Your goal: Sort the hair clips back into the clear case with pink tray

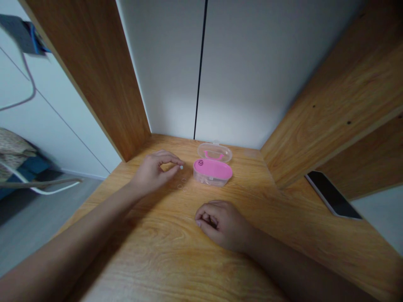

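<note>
My left hand is above the table, left of a clear plastic box. Its thumb and forefinger pinch a small whitish piece, too tiny to make out its kind. Below it, several thin pale rings lie on the wood. The box has a pink inner lid, with two small dark rings at its left end. Its clear outer lid, with a pink handle, is tilted back behind it. My right hand rests loosely curled in front of the box, nothing visible in it.
The wooden tabletop runs back to white panels. Wooden uprights stand at left and right. A dark-screened phone lies at the right. Beyond the left edge are a floor and a patterned cloth.
</note>
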Demonstrator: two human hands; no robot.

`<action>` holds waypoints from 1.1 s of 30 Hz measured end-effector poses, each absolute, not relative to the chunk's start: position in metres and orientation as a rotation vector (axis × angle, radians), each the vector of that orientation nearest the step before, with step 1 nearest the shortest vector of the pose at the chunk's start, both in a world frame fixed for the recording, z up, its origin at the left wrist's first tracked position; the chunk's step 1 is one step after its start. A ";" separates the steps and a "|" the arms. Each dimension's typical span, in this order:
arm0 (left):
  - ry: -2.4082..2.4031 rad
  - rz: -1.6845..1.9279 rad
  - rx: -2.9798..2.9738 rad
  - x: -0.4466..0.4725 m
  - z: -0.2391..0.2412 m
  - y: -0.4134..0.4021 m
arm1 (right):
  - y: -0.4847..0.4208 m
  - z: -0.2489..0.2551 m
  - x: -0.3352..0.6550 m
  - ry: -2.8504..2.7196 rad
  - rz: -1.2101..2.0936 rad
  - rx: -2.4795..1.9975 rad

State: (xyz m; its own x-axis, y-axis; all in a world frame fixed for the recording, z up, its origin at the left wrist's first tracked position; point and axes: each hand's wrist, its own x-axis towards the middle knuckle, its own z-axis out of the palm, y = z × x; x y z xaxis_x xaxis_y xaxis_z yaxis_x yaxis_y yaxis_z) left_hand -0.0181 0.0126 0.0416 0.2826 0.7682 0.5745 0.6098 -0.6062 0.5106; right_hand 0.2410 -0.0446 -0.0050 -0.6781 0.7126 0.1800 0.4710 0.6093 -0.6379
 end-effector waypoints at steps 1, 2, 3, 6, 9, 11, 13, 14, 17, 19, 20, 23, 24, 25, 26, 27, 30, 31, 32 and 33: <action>1.260 1.186 2.405 -0.013 0.049 0.015 | -0.044 -0.005 0.241 -2.421 0.783 -0.943; 1.243 1.146 2.458 -0.007 0.056 0.018 | -0.044 -0.004 0.241 -2.421 0.784 -0.945; 1.236 1.110 2.512 -0.001 0.063 0.023 | -0.044 -0.004 0.241 -2.420 0.787 -0.945; 1.216 0.963 2.653 0.016 0.077 0.039 | -0.045 -0.003 0.242 -2.413 0.792 -0.934; 1.193 0.727 2.812 0.035 0.085 0.057 | -0.045 -0.005 0.244 -2.414 0.782 -0.928; 1.183 0.551 2.904 0.047 0.089 0.066 | -0.045 -0.006 0.244 -2.417 0.771 -0.930; 1.190 0.406 2.972 0.057 0.092 0.071 | -0.045 -0.007 0.244 -2.420 0.763 -0.928; 1.198 0.349 3.000 0.062 0.093 0.073 | -0.045 -0.007 0.244 -2.421 0.761 -0.925; 1.218 0.241 3.070 0.073 0.098 0.075 | -0.045 -0.006 0.244 -2.425 0.769 -0.922; 1.225 0.207 3.103 0.078 0.099 0.076 | -0.045 -0.006 0.244 -2.428 0.773 -0.928; 1.228 0.193 3.114 0.079 0.099 0.077 | -0.045 -0.006 0.244 -2.431 0.772 -0.932; 1.225 0.158 3.149 0.081 0.098 0.078 | -0.045 -0.007 0.244 -2.439 0.769 -0.941; 1.217 0.147 3.165 0.081 0.098 0.079 | -0.045 -0.007 0.244 -2.441 0.770 -0.942; 1.208 0.139 3.182 0.081 0.097 0.079 | -0.045 -0.007 0.244 -2.444 0.771 -0.940; 1.198 0.134 3.200 0.081 0.096 0.079 | -0.045 -0.007 0.244 -2.445 0.773 -0.938; 1.188 0.132 3.218 0.080 0.096 0.079 | -0.045 -0.007 0.244 -2.446 0.776 -0.936; 1.146 0.133 3.270 0.080 0.095 0.078 | -0.045 -0.006 0.244 -2.441 0.784 -0.931; 1.134 0.134 3.285 0.079 0.094 0.078 | -0.045 -0.005 0.244 -2.439 0.786 -0.931; 1.120 0.136 3.297 0.079 0.094 0.078 | -0.045 -0.004 0.244 -2.438 0.787 -0.931; 1.109 0.137 3.306 0.079 0.094 0.077 | -0.046 -0.004 0.244 -2.439 0.785 -0.932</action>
